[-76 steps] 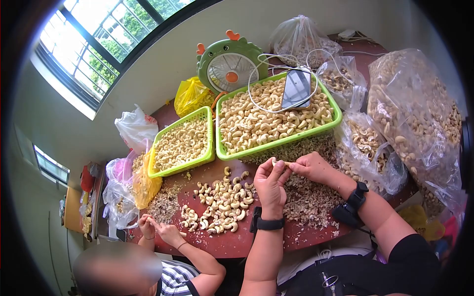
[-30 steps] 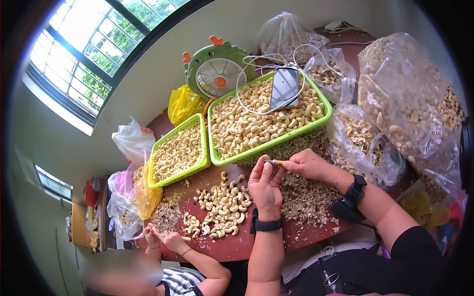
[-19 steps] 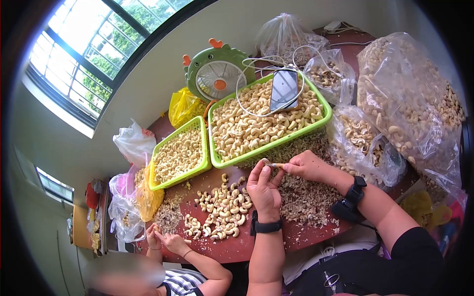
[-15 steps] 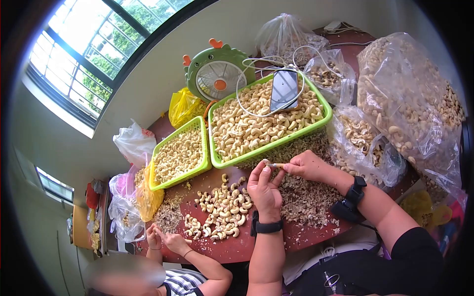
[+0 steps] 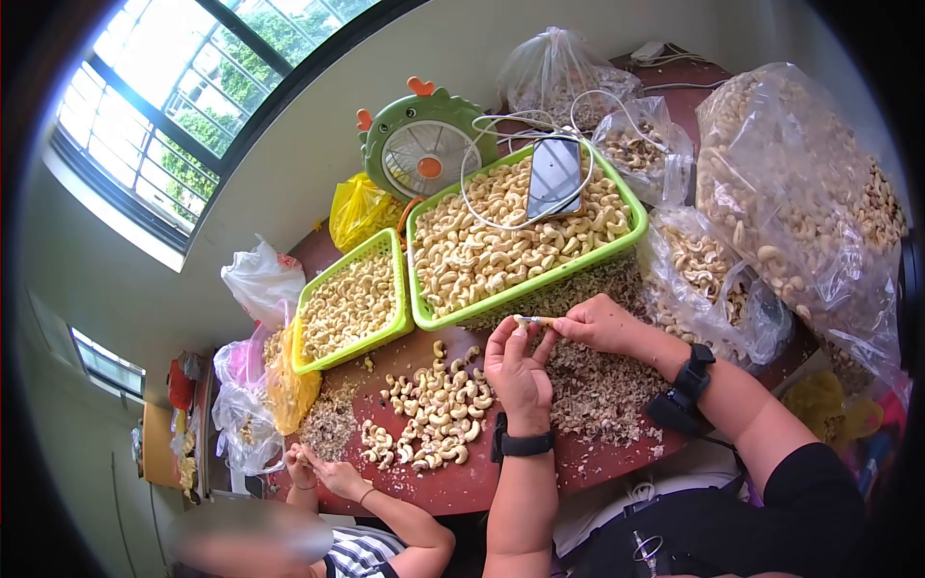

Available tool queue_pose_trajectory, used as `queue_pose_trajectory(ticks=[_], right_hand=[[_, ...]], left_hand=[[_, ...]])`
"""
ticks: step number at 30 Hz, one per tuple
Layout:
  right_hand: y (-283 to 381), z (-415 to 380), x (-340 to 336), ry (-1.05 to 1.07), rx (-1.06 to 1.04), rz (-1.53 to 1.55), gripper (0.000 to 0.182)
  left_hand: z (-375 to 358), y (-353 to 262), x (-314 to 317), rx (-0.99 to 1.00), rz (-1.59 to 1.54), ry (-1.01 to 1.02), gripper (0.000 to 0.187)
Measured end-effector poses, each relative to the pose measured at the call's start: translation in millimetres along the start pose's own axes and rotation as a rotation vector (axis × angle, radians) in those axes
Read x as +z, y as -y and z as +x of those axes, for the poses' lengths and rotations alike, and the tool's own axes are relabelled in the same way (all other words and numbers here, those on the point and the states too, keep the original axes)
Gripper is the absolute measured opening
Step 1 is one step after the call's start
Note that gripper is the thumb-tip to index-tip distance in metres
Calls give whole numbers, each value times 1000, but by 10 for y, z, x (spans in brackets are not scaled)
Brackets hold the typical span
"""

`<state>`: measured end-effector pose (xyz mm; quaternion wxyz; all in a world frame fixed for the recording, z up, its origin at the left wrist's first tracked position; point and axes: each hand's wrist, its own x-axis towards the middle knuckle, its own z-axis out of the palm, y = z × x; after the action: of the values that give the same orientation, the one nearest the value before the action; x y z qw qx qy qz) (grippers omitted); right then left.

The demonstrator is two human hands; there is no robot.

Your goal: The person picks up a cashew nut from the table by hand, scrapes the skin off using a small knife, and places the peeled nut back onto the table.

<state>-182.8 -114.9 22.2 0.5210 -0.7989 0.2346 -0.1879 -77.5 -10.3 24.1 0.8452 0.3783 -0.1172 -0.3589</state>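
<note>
My left hand (image 5: 521,380) pinches a cashew (image 5: 521,325) between thumb and fingertips, over the near side of the table. From the right, my right hand (image 5: 605,328) grips a small knife with a yellowish handle (image 5: 542,321), its tip at the cashew. The blade itself is mostly hidden. Left of my left hand, a loose pile of cashews (image 5: 438,409) lies on the red table (image 5: 462,493). Brown skin scraps (image 5: 602,395) are heaped under my right hand.
Behind my hands stand a large green basket (image 5: 472,310) of cashews, with a phone (image 5: 554,178) on top, and a smaller green basket (image 5: 358,349). A fan (image 5: 429,144) and bags of cashews (image 5: 800,183) surround them. At lower left, another person's hands (image 5: 323,472) work close together.
My hands stay in nearly the same place; the cashew in my left fingertips shows a paler side now. The other person's hands have shifted slightly.
</note>
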Motion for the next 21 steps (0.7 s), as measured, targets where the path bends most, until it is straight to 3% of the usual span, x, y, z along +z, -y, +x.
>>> queue_pose_trajectory(ticks=[10,14,19,21], right_hand=[[2,12,-32,-1,29,40,46],[26,8,-46,8,70,55,46],[55,-7,-51,-17,63,14,45],[92,-6,-37,1,44,8,45]], left_hand=[[30,-68,-42,-145,-24,-92,10],[93,-91,-136,-209,-106,-11,13],[30,-210,-38,-117,-106,43,21],[-7,-252,-15,81,-1,34,22]])
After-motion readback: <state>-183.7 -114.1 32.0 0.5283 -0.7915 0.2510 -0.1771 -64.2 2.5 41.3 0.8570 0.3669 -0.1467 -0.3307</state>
